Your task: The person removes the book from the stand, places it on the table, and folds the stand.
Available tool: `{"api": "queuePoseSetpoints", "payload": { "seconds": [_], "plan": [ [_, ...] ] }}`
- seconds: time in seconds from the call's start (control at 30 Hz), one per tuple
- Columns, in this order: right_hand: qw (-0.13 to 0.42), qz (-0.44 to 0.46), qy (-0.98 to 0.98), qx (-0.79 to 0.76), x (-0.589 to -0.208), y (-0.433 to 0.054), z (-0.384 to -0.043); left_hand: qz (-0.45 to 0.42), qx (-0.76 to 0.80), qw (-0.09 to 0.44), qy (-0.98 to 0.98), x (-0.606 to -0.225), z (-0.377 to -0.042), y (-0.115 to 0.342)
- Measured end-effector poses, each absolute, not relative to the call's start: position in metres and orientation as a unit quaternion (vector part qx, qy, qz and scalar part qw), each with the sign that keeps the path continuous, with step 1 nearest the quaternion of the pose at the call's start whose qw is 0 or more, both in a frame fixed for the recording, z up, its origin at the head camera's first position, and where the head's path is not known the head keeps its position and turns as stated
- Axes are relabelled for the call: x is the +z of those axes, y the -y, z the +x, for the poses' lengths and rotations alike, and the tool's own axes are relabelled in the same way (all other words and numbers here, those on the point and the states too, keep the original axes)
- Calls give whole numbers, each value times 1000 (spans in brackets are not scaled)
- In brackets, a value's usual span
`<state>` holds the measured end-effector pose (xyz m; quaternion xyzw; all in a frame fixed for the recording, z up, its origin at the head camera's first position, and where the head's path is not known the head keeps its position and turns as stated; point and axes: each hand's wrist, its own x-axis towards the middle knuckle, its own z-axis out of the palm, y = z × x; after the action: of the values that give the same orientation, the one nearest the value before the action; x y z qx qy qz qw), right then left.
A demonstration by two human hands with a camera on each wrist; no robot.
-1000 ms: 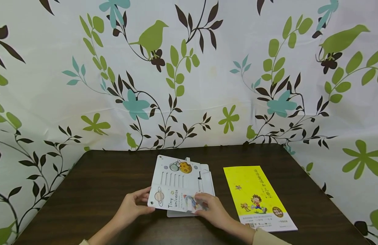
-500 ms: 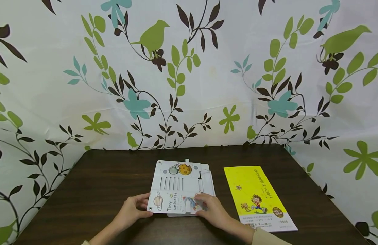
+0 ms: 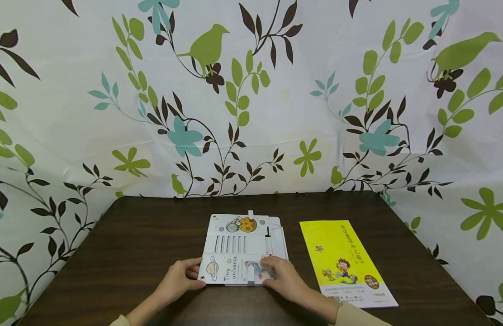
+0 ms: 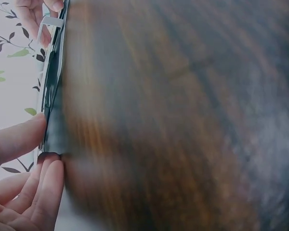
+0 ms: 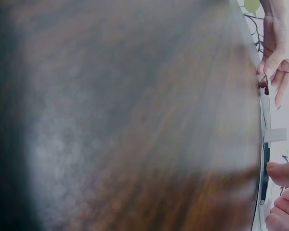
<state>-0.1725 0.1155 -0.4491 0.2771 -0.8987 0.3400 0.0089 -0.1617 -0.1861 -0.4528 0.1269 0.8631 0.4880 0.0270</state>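
A white folded book stand (image 3: 231,244), printed with planets, an astronaut and the words "Tiny universe", lies in the middle of the table in the head view. My left hand (image 3: 181,277) pinches its near left corner, thumb on one side and fingers on the other in the left wrist view. At the near right corner, my right hand (image 3: 286,278) grips the stand, fingers over the printed face and thumb at the front edge. A small clear clip (image 5: 275,134) juts from the front edge in the right wrist view. The stand's underside is mostly hidden.
To the right of the stand lies a yellow and white booklet (image 3: 345,262) with a cartoon child on its cover. The dark wooden table (image 3: 154,235) ends at a patterned cloth backdrop (image 3: 276,113) with leaves and birds.
The stand's top panel, earlier raised and skewed on the left, has come down flat and squared up over the part beneath. My left hand lowered with it; the right hand stayed.
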Motion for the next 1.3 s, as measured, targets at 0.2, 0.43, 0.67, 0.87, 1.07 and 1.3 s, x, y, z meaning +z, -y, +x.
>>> {"api": "queuePoseSetpoints", "payload": {
  "seconds": [0.2, 0.43, 0.67, 0.87, 1.07, 1.3],
  "plan": [
    [7, 274, 899, 342, -446, -115, -172, 124, 491, 27, -862, -451, -161, 185],
    [10, 268, 870, 414, -433, -120, -179, 120, 493, 28, -862, -451, -161, 185],
    [46, 217, 885, 408, -428, -144, -194, 125, 496, 28, -859, -453, -162, 186],
    [-8, 191, 884, 426, -439, -159, -200, 116, 491, 29, -863, -453, -162, 186],
    [-24, 208, 885, 415, -450, -166, -203, 114, 491, 29, -864, -454, -163, 186],
    [-18, 217, 887, 407, -453, -167, -204, 113, 489, 26, -865, -454, -162, 186]
  ]
}}
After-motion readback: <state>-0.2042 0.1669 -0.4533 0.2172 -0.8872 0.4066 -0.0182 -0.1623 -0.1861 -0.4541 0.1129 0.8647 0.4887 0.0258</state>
